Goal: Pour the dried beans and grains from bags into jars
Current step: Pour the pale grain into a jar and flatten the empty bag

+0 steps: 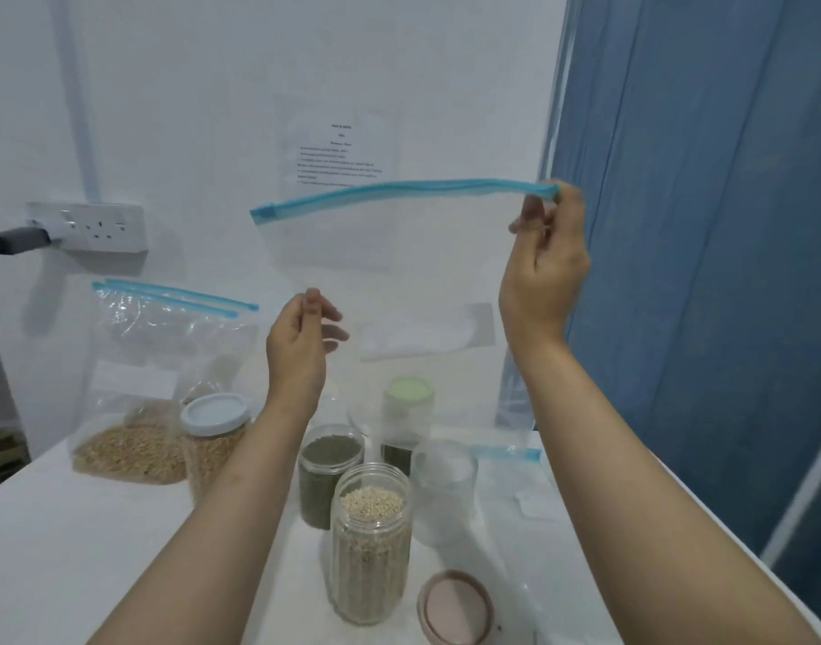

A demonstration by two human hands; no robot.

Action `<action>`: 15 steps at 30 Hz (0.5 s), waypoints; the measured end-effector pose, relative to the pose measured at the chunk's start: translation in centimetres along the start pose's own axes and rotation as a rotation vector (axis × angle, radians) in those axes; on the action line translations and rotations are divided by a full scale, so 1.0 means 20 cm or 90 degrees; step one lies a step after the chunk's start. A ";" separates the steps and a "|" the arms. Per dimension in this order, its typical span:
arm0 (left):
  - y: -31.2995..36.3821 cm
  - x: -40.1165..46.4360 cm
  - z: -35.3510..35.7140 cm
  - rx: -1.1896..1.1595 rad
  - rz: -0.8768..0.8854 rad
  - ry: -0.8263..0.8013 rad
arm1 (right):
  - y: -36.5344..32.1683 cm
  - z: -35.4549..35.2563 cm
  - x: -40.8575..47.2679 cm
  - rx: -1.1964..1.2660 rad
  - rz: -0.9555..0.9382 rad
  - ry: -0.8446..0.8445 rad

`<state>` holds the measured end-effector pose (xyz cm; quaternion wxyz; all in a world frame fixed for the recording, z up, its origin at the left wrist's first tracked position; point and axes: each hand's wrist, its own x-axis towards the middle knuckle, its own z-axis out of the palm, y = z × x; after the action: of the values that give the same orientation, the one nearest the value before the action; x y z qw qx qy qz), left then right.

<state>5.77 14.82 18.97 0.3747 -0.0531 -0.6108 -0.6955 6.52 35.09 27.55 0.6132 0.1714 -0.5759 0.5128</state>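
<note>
Two hands are up in front of me, holding an empty clear zip bag above the table. Nearest me on the table lies a pinkish lid, flat, just right of an open jar of pale grain that is filled almost to its neck. Behind it stand an open jar of dark green beans and an empty clear jar, with a green-lidded jar further back. To the right a flat bag with a blue zip lies on the table.

My left hand pinches the raised bag's lower left corner between thumb and curled fingers. My right hand pinches the right end of its blue zip strip, higher up. The bag hangs between the two grips, its zip edge uppermost and its long axis running left to right, the left end dipping a little.

Further left, a white-lidded jar of brown grain stands just beside a bag of brown grain leaning at the wall. On the wall are a socket strip and a printed sheet; its writing is too blurred to read.
</note>
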 end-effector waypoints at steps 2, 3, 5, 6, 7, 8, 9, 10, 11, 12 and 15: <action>0.02 -0.05 0.07 -0.033 -0.019 -0.022 | -0.01 -0.04 0.03 -0.050 -0.034 0.005; 0.03 -0.08 0.10 -0.053 -0.035 -0.035 | -0.02 -0.07 0.04 -0.082 -0.043 0.000; 0.04 -0.14 0.17 -0.085 -0.068 -0.066 | -0.02 -0.14 0.05 -0.151 -0.049 -0.029; 0.04 -0.18 0.21 -0.095 -0.083 -0.083 | -0.01 -0.18 0.05 -0.184 -0.048 -0.053; 0.04 -0.21 0.24 -0.100 -0.100 -0.101 | -0.01 -0.22 0.04 -0.214 -0.042 -0.076; 0.03 -0.25 0.27 -0.101 -0.121 -0.120 | -0.01 -0.27 0.04 -0.238 -0.032 -0.096; 0.03 -0.29 0.30 -0.101 -0.147 -0.137 | 0.00 -0.32 0.02 -0.254 -0.023 -0.113; 0.02 -0.32 0.33 -0.100 -0.173 -0.152 | 0.01 -0.38 0.01 -0.263 -0.017 -0.127; 0.01 -0.36 0.36 -0.099 -0.198 -0.165 | 0.03 -0.43 -0.01 -0.264 -0.012 -0.140; -0.01 -0.40 0.38 -0.098 -0.222 -0.176 | 0.04 -0.49 -0.02 -0.264 -0.004 -0.151; -0.08 -0.50 0.45 -0.115 -0.304 -0.199 | 0.09 -0.63 -0.10 -0.301 0.022 -0.171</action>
<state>8.51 27.33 14.49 0.0955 -0.0479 -0.5921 -0.7988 12.14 45.18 21.67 0.5455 0.0805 -0.7586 0.3472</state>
